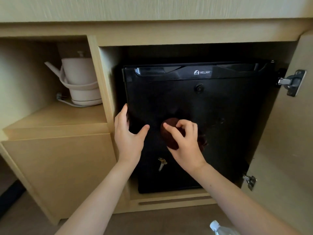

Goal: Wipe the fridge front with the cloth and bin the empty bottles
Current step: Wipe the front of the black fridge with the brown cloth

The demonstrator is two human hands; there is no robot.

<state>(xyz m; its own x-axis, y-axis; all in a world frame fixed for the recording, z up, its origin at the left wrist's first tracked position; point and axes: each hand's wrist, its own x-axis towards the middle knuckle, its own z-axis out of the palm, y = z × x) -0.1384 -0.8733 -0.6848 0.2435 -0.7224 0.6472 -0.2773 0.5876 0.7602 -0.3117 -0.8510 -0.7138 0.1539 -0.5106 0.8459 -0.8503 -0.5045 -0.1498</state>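
Right hand (184, 141) fingers (171, 131) curled round bunched dark maroon cloth (169, 139), pressed to black matte mini-fridge front (220, 107), lower centre | left hand (128, 133) spread open, touching its left edge | clear plastic white-capped bottle (220, 228) bottom right, nearer right arm

Single readable mark: "WELLWAY" lettering (205, 72) in white capitals, with a small white emblem (196, 72) touching distance to its left. Both sit on the glossy top band (169, 72) of the black fridge (220, 107) door, right of centre, just above the round lock (199, 88). The bottle (220, 229) at the bottom edge shows only its cap and shoulder; any print on it can't be made out.
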